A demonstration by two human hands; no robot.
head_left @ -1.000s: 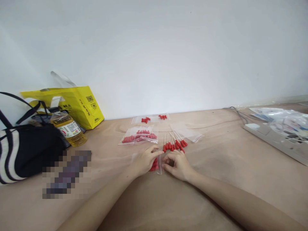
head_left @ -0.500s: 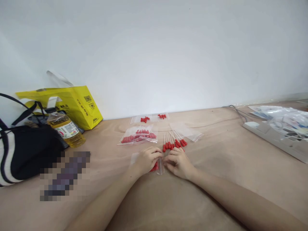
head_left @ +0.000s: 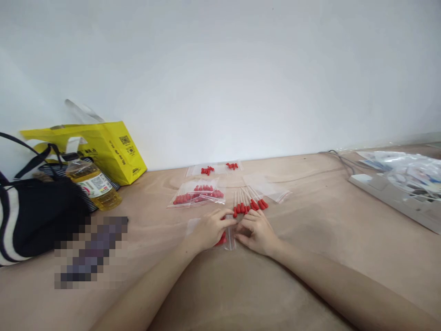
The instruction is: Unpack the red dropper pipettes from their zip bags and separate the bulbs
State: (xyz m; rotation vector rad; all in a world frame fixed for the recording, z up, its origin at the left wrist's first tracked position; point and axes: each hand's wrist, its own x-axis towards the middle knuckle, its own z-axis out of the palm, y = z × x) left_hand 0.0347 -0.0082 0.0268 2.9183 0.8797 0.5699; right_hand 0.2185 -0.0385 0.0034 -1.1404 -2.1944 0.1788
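A small clear zip bag (head_left: pixel 230 242) lies flat on the table between my hands, with red-tipped sticks (head_left: pixel 223 239) partly visible inside. My left hand (head_left: pixel 211 229) covers its middle, fingers closed over the bag and reaching toward the zip end. At that end, my right hand (head_left: pixel 258 232) has its thumb and fingers pinched at the bag's edge; the exact contact is hidden. Just beyond my fingertips, several loose red-tipped sticks (head_left: pixel 242 208) lie fanned out, thin pale ends pointing away. An unfilled-looking clear bag (head_left: pixel 267 187) lies behind them.
Filled bags of red-tipped sticks (head_left: pixel 198 195) overlap farther back, with another bag (head_left: pixel 219 170) by the wall. To the left are a yellow bag (head_left: pixel 119 154), an oil bottle (head_left: pixel 96 186) and a black bag (head_left: pixel 44 220). A grey tray-like object (head_left: pixel 389 200) holds plastic packets at right.
My left fingers have stretched slightly to the right along the bag's zip end. My right hand has barely shifted. The loose sticks lie as before.
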